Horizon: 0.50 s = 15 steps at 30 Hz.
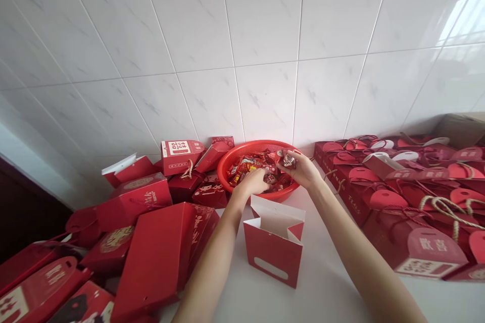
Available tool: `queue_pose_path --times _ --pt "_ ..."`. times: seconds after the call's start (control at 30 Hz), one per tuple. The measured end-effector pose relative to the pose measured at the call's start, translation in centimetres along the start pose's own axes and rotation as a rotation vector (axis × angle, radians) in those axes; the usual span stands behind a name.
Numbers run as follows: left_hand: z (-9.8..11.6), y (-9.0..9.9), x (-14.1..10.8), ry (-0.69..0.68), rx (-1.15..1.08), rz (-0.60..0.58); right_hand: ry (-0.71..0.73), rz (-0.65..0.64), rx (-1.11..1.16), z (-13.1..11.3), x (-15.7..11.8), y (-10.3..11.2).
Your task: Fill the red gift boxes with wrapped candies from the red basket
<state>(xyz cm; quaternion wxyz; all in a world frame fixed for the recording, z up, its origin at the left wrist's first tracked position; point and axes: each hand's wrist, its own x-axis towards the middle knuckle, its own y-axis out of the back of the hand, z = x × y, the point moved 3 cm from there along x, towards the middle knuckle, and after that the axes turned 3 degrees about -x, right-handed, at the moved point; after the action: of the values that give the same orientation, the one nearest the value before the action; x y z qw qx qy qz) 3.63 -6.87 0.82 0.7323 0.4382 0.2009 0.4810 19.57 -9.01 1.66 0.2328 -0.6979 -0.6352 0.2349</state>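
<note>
In the head view, a round red plastic colander [237,161] holds a heap of red-wrapped sweets and snack packets [252,169]. My left hand [253,182] rests on the heap, its fingers down among the packets. Above the colander's near side, my right hand [299,169] pinches a small red-and-white wrapped sweet [289,160] between fingers and thumb. Just below both hands, an open red paper gift box [273,247] stands upright on the white counter, its white inside and flaps showing. Whether my left hand grips anything is hidden.
Loose red gift boxes [151,247] lie piled at the left. Rows of red boxes with rope handles [401,197] crowd the right, with a cardboard box [454,128] behind them. White tiles [242,35] form the wall behind the white counter [326,282].
</note>
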Motion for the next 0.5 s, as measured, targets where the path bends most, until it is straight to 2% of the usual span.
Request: queue_pose_path --times 0.1,0.2,0.33,0.43,0.5 --pt "0.2 0.2 -0.2 0.006 0.013 -0.051 0.011 -0.052 -0.007 0.0 0.1 0.0" --pt "0.1 0.8 -0.3 0.001 -0.084 0.016 0.0 -0.044 0.006 -0.3 0.0 0.1" --pt "-0.1 2.2 -0.2 -0.04 -0.438 0.195 -0.002 -0.05 0.006 -1.4 -0.6 -0.3" --pt "0.5 3.2 -0.5 -0.091 -0.736 0.267 0.06 -0.1 -0.037 -2.6 -1.3 -0.9" --pt "1.1 3.9 -0.9 -0.096 -0.848 0.306 0.108 -0.135 -0.092 -3.2 -2.1 -1.5"
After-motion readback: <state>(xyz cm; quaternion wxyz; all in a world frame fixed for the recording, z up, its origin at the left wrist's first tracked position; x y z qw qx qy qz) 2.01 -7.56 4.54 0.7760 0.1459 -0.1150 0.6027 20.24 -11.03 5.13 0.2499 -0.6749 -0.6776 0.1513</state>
